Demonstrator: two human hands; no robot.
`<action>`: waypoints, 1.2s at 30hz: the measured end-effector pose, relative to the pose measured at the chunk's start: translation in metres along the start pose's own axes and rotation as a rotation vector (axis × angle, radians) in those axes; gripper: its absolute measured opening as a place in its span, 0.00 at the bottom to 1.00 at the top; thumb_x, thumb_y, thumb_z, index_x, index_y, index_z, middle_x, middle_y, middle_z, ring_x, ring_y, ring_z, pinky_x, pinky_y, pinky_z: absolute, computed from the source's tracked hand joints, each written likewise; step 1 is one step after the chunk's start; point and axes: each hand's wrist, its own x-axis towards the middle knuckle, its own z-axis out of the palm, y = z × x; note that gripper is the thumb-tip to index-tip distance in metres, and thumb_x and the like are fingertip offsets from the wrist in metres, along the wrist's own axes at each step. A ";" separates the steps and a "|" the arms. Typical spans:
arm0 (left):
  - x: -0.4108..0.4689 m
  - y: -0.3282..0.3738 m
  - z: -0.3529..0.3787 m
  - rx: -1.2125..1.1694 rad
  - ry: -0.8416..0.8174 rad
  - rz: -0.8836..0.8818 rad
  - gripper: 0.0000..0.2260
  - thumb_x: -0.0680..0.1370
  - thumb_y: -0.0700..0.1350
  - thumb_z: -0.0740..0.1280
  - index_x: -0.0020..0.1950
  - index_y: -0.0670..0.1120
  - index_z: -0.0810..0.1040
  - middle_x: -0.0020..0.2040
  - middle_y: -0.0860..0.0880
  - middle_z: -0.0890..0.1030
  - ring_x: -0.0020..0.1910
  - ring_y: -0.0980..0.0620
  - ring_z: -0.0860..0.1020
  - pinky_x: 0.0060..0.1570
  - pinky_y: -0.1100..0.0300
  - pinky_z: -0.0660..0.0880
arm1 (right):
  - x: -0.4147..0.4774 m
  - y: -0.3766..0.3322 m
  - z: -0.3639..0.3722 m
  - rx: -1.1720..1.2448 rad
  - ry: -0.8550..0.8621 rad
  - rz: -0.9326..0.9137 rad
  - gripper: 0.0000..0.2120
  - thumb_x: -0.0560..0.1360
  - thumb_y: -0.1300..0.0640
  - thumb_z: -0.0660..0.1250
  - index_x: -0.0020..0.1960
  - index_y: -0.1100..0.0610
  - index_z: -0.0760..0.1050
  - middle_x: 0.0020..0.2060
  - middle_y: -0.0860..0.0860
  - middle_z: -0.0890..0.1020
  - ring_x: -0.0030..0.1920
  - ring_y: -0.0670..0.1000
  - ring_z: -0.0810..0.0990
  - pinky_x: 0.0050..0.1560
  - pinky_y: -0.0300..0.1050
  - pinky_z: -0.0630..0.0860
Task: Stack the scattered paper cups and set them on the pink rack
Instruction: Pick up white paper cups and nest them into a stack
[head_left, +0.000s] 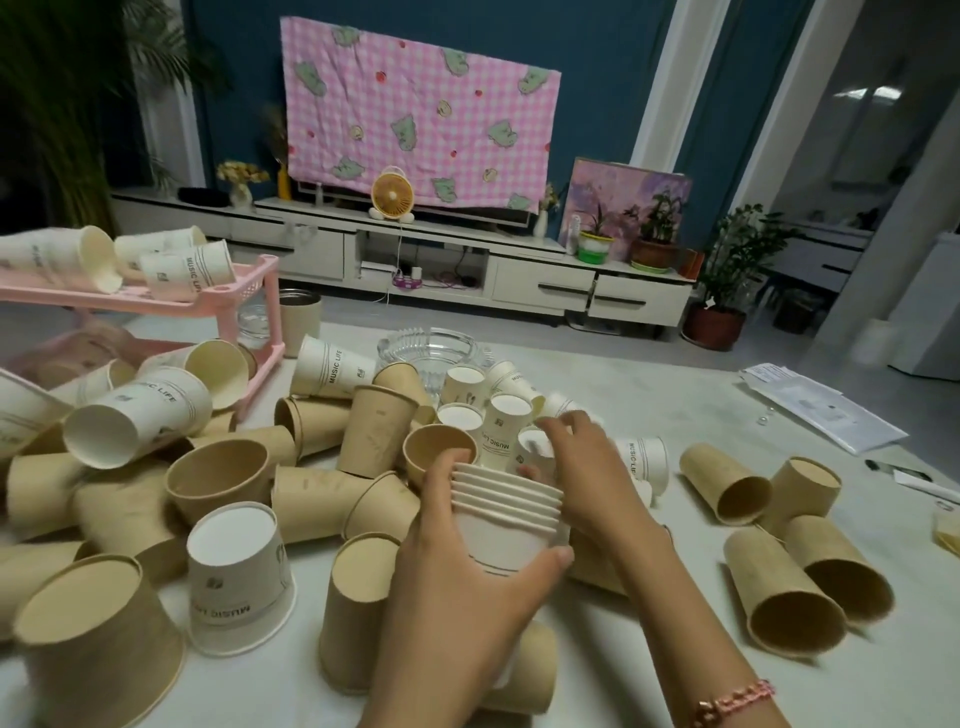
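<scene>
Your left hand wraps a stack of white cups, thumb on the near side and fingers on the far side. The stack stands mouth up, its long axis nearly vertical and tipped slightly toward you; six rolled rims show one above another. Your right hand reaches just past the stack with fingers curled around a small white cup; whether it truly grips the cup you cannot tell from here. A pink bracelet sits on your right wrist.

The table is littered with loose cups, white and brown, too many and too overlapped to count exactly. The white ones read "MUSIC LIFE" down the side. One white cup stands upside down near your left arm, its writing inverted. Four brown cups lie on their sides at your right, mouths mostly facing you.

The pink rack stands at the far left of the table. Three white cups lie on their sides on its top shelf, one showing "MUSIC LIFE". A glass ashtray sits behind the pile.
</scene>
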 end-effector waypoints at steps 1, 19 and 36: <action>0.000 0.000 0.001 0.004 0.000 -0.006 0.36 0.59 0.52 0.78 0.61 0.62 0.63 0.48 0.62 0.76 0.46 0.65 0.75 0.39 0.80 0.68 | 0.005 0.000 0.004 -0.063 0.011 -0.001 0.27 0.75 0.44 0.60 0.71 0.51 0.60 0.70 0.57 0.63 0.69 0.57 0.62 0.65 0.50 0.60; 0.000 -0.004 -0.001 0.021 -0.019 -0.012 0.34 0.60 0.53 0.78 0.57 0.65 0.60 0.47 0.65 0.74 0.47 0.62 0.75 0.40 0.79 0.68 | -0.003 -0.003 -0.062 1.280 0.124 0.137 0.29 0.66 0.63 0.75 0.56 0.53 0.59 0.50 0.51 0.70 0.46 0.50 0.75 0.41 0.37 0.76; -0.006 0.000 0.001 0.368 -0.193 0.228 0.55 0.63 0.55 0.74 0.62 0.73 0.26 0.69 0.62 0.65 0.64 0.55 0.71 0.56 0.61 0.71 | -0.038 0.016 -0.117 0.746 -0.604 -0.177 0.23 0.54 0.44 0.75 0.49 0.46 0.83 0.45 0.46 0.86 0.44 0.44 0.83 0.46 0.40 0.80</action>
